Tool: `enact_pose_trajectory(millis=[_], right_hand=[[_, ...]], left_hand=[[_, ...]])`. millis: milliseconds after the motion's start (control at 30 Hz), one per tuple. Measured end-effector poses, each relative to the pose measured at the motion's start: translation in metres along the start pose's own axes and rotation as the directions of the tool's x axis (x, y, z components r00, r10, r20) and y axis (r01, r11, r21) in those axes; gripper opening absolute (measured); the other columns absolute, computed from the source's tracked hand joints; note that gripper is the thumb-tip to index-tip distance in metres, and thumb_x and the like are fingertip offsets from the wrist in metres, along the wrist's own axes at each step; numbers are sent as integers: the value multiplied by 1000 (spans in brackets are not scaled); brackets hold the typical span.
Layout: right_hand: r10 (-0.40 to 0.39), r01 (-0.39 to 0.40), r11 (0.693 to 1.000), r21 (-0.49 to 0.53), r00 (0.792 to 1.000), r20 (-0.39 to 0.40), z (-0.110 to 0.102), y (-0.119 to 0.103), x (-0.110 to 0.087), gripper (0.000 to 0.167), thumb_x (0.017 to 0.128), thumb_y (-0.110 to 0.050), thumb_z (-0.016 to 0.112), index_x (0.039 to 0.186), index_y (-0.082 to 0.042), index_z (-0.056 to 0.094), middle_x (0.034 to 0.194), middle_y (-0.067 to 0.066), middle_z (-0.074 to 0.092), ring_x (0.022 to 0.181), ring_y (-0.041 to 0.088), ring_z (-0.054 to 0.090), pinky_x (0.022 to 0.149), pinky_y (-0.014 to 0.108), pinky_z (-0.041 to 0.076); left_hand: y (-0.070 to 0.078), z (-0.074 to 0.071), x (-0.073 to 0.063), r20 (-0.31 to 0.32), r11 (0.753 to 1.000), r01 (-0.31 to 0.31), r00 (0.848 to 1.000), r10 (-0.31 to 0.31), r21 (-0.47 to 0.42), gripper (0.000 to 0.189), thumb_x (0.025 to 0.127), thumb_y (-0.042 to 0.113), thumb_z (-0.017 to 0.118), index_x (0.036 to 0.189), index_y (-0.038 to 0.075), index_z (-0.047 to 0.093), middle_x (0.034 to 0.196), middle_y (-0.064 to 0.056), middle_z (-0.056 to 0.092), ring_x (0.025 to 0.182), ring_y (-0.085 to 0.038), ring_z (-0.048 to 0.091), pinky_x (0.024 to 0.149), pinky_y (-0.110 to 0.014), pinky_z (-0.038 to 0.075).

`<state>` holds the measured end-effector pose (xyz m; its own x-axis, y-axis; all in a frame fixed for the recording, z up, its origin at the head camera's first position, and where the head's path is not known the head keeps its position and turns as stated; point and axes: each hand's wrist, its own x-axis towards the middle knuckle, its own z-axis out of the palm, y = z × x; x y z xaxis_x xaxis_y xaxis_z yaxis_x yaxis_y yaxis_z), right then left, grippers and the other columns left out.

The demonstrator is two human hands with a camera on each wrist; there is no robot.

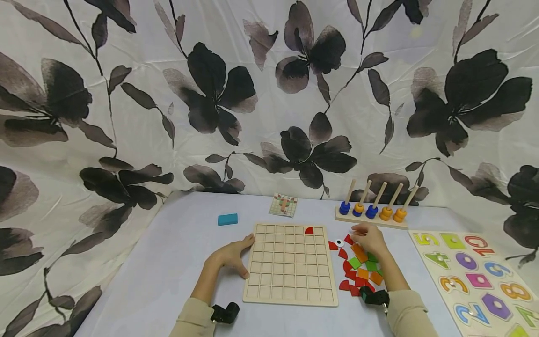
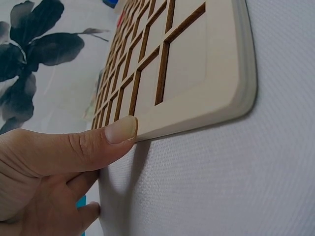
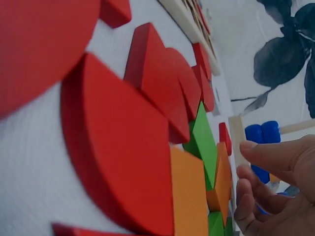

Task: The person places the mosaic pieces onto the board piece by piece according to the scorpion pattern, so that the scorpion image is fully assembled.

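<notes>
My left hand (image 1: 232, 255) rests at the left side of a wooden grid board (image 1: 290, 271), thumb and fingers spread along its edge. The left wrist view puts the thumb (image 2: 110, 137) right at the board's rim. One red quarter-round block (image 1: 309, 230) sits in a square of the top row. Over the far end of a pile of loose blocks is my right hand (image 1: 370, 238), close to a small red block (image 1: 348, 239) and an orange block (image 1: 359, 253). In the right wrist view its fingers are loosely bent, with nothing visible between thumb and fingers.
Green blocks (image 1: 371, 266) and several red ones lie right of the board. Behind stands a peg stand (image 1: 370, 221) with blue and orange beads. A patterned card (image 1: 283, 205) and a teal block (image 1: 228, 219) lie beyond the board. A number puzzle (image 1: 480, 281) is far right.
</notes>
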<state>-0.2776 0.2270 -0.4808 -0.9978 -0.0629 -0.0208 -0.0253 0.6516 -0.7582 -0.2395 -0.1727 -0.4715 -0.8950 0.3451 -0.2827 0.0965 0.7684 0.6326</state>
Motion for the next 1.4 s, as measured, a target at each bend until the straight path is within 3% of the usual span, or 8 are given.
enact_pose_trajectory(millis=[267, 433, 567, 867, 1033, 1167, 1300, 1400], right_hand=[[11, -9, 998, -62, 999, 37, 3, 1, 0, 37, 80, -12, 71, 108, 12, 63, 95, 22, 65, 82, 26, 58, 79, 41, 53], [6, -3, 994, -109, 1000, 23, 9, 0, 2, 34, 80, -15, 72, 104, 8, 67, 94, 21, 65, 83, 28, 58, 80, 44, 51], [39, -35, 993, -113, 999, 35, 10, -1, 6, 30, 79, -15, 72, 100, 5, 68, 88, 15, 64, 79, 24, 55, 76, 39, 51], [-7, 7, 1000, 12, 998, 62, 7, -6, 7, 21, 80, -4, 70, 95, 6, 61, 82, 11, 60, 74, 21, 53, 66, 26, 50], [-54, 52, 992, 113, 998, 14, 11, -7, 8, 28, 86, -9, 65, 110, 6, 62, 98, 19, 63, 85, 27, 58, 67, 24, 52], [-118, 113, 976, 185, 993, 20, 17, -11, 9, 33, 88, -9, 63, 118, 6, 60, 113, 24, 61, 95, 29, 58, 74, 23, 50], [-206, 182, 952, 247, 976, 75, 23, -19, 10, 35, 89, -4, 58, 121, 10, 57, 114, 27, 59, 87, 24, 59, 73, 22, 50], [-241, 205, 938, 281, 965, 100, 28, -24, 10, 31, 90, -2, 55, 118, 11, 58, 106, 27, 60, 78, 20, 58, 68, 23, 50]], left_hand=[[-1, 0, 0, 5, 1000, -10, 1000, 10, -2, 110, 49, 4, 90, 144, -1, 34, 154, -14, 24, 141, -34, 22, 112, -49, 23], [0, 0, 0, -1, 1000, -4, 1000, 4, 8, 109, 49, 4, 90, 144, 0, 35, 154, -14, 24, 140, -34, 23, 112, -50, 23], [0, 0, 0, 1, 1000, -5, 1000, 5, 10, 109, 50, 4, 90, 144, 0, 35, 153, -15, 24, 140, -35, 23, 111, -50, 24], [-1, -2, -1, 0, 1000, -11, 1000, 11, 16, 107, 51, 2, 89, 143, -1, 35, 153, -15, 24, 140, -35, 23, 112, -50, 23], [-1, -1, -2, -1, 1000, -6, 1000, 6, 16, 107, 51, 3, 89, 144, 0, 35, 153, -15, 24, 140, -35, 23, 112, -50, 23], [0, -1, -2, -4, 1000, -7, 1000, 7, 15, 107, 51, 3, 89, 144, 0, 35, 153, -15, 25, 140, -35, 23, 111, -50, 24], [0, -1, -3, -5, 1000, -10, 1000, 10, 8, 108, 50, 3, 89, 144, 0, 35, 153, -15, 25, 140, -35, 23, 112, -50, 23], [1, -1, -3, -7, 1000, -15, 1000, 15, 7, 107, 50, 3, 89, 143, -1, 35, 153, -16, 25, 140, -35, 23, 112, -50, 23]])
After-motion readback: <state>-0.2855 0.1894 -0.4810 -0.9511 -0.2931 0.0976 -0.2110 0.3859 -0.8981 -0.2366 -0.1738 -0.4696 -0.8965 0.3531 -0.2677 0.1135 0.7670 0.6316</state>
